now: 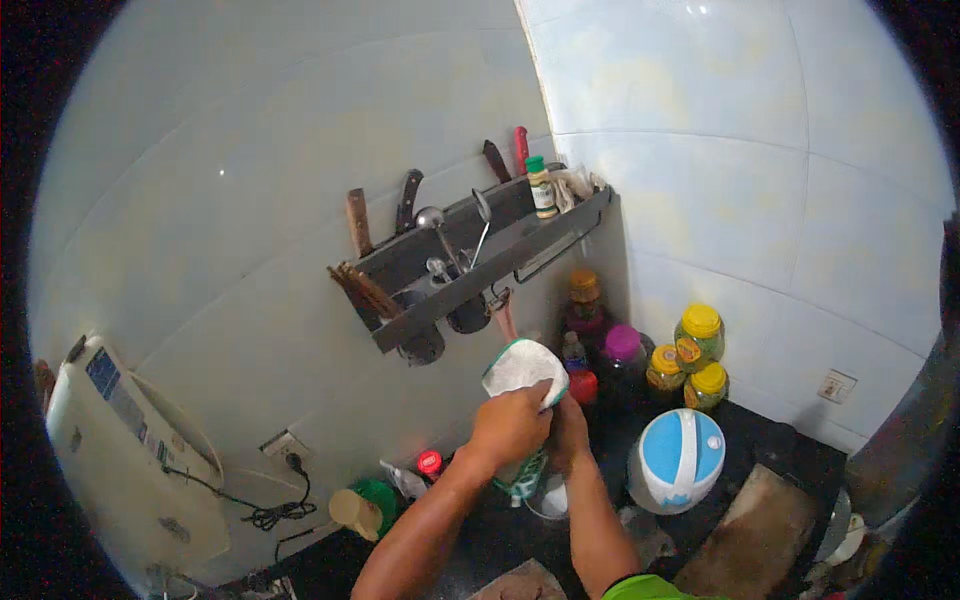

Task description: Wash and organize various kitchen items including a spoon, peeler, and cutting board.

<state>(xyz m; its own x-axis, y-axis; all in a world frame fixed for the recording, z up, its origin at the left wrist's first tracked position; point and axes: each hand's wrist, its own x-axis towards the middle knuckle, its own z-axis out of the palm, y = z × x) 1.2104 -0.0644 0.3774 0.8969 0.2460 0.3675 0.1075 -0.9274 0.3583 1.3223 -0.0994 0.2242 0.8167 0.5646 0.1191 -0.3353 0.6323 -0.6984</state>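
A white cloth [526, 367] with a green edge is bunched up in front of me, over the counter. My left hand [511, 426] grips it, fingers curled into its lower part. Close against it, my right hand [571, 431] holds the cloth from the other side, its fingers mostly hidden. Below both hands shows a green-and-white patterned piece [529, 475]; whether it belongs to the cloth I cannot tell. Under that, a bowl with something white [555, 501] is partly covered by my right forearm.
A dark wall rack [480, 292] holds knives, ladles and a green-capped shaker bottle [540, 187]. Yellow-lidded jars [701, 337] fill the corner. A blue-and-white lidded container [679, 459] and a worn board [750, 525] lie right. Left are a corded white appliance [142, 450] and a green container [377, 501].
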